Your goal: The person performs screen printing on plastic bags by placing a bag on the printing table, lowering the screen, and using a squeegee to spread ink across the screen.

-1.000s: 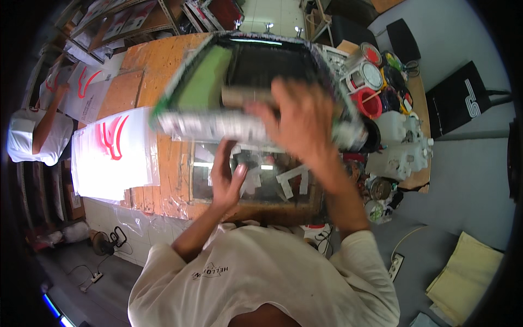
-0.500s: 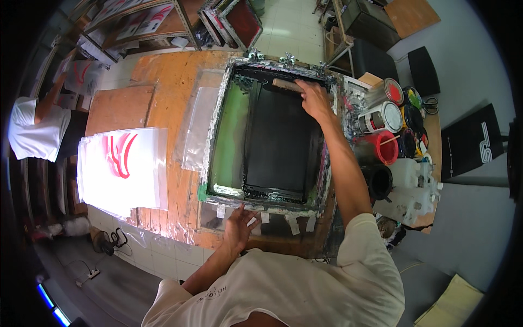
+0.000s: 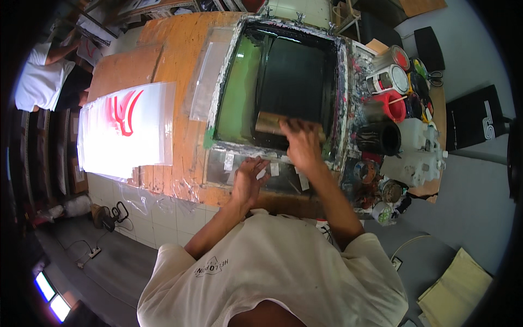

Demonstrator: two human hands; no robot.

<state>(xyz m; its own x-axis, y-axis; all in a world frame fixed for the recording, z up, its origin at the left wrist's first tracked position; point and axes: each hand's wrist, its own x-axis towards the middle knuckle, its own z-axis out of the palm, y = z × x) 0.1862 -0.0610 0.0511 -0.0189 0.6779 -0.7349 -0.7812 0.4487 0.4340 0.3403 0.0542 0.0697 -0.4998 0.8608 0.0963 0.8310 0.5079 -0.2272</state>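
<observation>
A wooden-handled squeegee (image 3: 271,123) lies across the near part of a screen printing frame (image 3: 224,82), gripped from above by my right hand (image 3: 303,144). Beyond it stretches a dark, ink-coated area (image 3: 297,73) of the mesh; a green strip (image 3: 239,92) shows on the left. My left hand (image 3: 248,182) is at the frame's front edge, fingers apart and holding nothing; whether its fingertips touch the frame I cannot tell. Strips of pale tape (image 3: 274,169) lie beside it on the clear sheet under the frame.
Printed sheets (image 3: 125,131) with red marks are stacked on the wooden table (image 3: 188,163) at left. Paint cans (image 3: 388,80), a red pot (image 3: 393,106), a black pot (image 3: 381,137) and translucent jugs (image 3: 417,147) crowd the right. A person in white (image 3: 43,82) stands far left.
My right hand has drawn the squeegee from the frame's far end to its near end. My left hand stays by the front edge. The whole view has shifted, with the table now higher.
</observation>
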